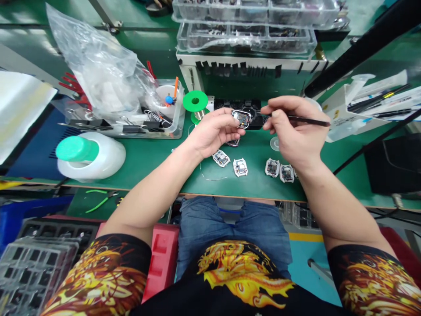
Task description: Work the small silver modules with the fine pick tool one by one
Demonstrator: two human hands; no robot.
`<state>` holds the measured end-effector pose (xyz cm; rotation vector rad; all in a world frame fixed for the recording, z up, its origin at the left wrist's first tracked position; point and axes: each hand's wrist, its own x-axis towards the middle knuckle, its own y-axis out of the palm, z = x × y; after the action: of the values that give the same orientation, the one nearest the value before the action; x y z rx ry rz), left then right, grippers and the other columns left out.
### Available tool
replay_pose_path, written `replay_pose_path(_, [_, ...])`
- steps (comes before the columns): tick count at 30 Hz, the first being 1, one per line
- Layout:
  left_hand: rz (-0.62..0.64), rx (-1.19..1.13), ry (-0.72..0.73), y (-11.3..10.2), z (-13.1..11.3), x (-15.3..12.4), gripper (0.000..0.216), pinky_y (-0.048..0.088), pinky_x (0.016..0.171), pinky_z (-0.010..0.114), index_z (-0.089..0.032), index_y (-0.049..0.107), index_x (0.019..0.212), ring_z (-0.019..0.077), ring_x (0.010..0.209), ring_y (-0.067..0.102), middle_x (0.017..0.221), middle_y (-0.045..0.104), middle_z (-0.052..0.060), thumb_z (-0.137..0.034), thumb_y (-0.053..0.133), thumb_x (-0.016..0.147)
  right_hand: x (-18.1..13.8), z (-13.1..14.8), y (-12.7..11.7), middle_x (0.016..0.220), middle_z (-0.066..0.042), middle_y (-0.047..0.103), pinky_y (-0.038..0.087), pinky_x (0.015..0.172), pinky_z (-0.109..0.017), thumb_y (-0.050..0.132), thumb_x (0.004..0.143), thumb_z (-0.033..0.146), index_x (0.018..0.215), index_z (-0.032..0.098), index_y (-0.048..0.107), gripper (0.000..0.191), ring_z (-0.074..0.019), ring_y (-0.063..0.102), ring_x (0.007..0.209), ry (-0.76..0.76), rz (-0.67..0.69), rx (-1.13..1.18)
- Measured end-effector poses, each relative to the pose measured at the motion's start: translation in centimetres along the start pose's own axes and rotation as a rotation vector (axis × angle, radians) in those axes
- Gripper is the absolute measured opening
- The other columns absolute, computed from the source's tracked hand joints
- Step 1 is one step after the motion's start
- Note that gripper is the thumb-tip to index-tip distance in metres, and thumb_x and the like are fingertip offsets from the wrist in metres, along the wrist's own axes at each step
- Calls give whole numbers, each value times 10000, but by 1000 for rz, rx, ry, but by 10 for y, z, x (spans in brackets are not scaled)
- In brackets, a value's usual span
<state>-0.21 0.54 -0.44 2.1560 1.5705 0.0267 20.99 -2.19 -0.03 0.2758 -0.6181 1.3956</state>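
My left hand [215, 131] pinches an open smartwatch case [241, 119] by its edge, its circuit board facing up. In my right hand [292, 125] is a slim dark pair of tweezers [309, 120], held like a pen. The tip points left at the case; whether it touches is too small to tell. Below my left hand lie two more open watch cases, one silver [221, 158] and one white [240, 167]. Another pair, a left one [272, 167] and a right one [287, 174], sits below my right hand. One more case [233, 142] is partly hidden under my left fingers.
A green solder spool [195, 102] stands behind my left hand, its wire trailing on the green bench [154, 169]. Leftward are a white bottle [108, 153] and a clear tool bin [176, 125]. A black arm [358, 46] slants in above the pen box [342, 112].
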Motion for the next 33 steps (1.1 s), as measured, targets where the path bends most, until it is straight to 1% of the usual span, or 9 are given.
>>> replay_pose_path(7, [-3,93,25,-2,2,3,285,593,689,215,-166,643,1078,100,763,742,912,709,20,-252,788,847,3,1,-3,783,-6,737,438,535,-366,704,1086,681,1081,302,787,388,-135,505,522,-12,-38,11])
replay_pose_path(12, [26,81,-10,-2,2,1,316,571,645,224,-141,707,1129,78,678,694,916,714,23,-207,812,838,1,1,-2,957,-31,768,485,580,-364,696,1106,626,1101,310,835,346,-137,606,631,8,68,75])
replay_pose_path(15, [27,92,-7,-3,3,2,335,572,640,229,-137,724,1156,81,674,692,925,725,32,-208,818,842,3,-8,1,1048,-67,709,492,547,-355,678,1098,658,1174,290,865,419,-140,653,681,-14,40,188])
replay_pose_path(18, [21,95,2,-4,4,3,321,568,636,230,-135,730,1160,85,679,692,935,733,42,-211,800,856,4,-13,2,860,-54,628,451,451,-353,671,1026,823,1064,244,849,606,-152,620,593,-28,-56,237])
replay_pose_path(21, [8,97,2,-4,4,4,339,564,634,226,-139,731,1180,78,674,679,967,755,50,-200,783,851,1,-10,2,627,-11,513,454,450,-342,531,1076,862,985,241,816,690,-168,621,526,60,-75,152])
replay_pose_path(23, [-11,116,9,-3,4,4,355,565,638,223,-145,728,1192,72,669,667,994,772,57,-204,784,846,-1,-6,2,653,-16,586,512,486,-338,458,1101,864,1043,244,829,725,-175,676,564,123,-67,127])
replay_pose_path(27, [-68,137,61,-2,3,4,383,554,625,223,-161,728,1214,86,683,676,1012,784,59,-226,779,839,-1,-3,2,868,-41,787,625,577,-347,660,1054,798,1121,266,845,568,-192,761,671,86,-2,194])
replay_pose_path(30, [-91,144,81,-3,4,3,398,539,613,213,-172,732,1241,91,704,683,1047,799,65,-246,755,851,-1,-2,4,889,-26,794,644,653,-351,794,1044,630,1081,278,845,358,-199,787,744,6,24,96])
replay_pose_path(33, [-61,139,81,-6,7,6,371,541,619,207,-170,738,1246,85,705,681,1077,805,71,-261,726,887,-2,-1,0,811,-8,749,603,645,-354,841,1029,537,973,289,813,256,-188,741,705,-43,18,-53])
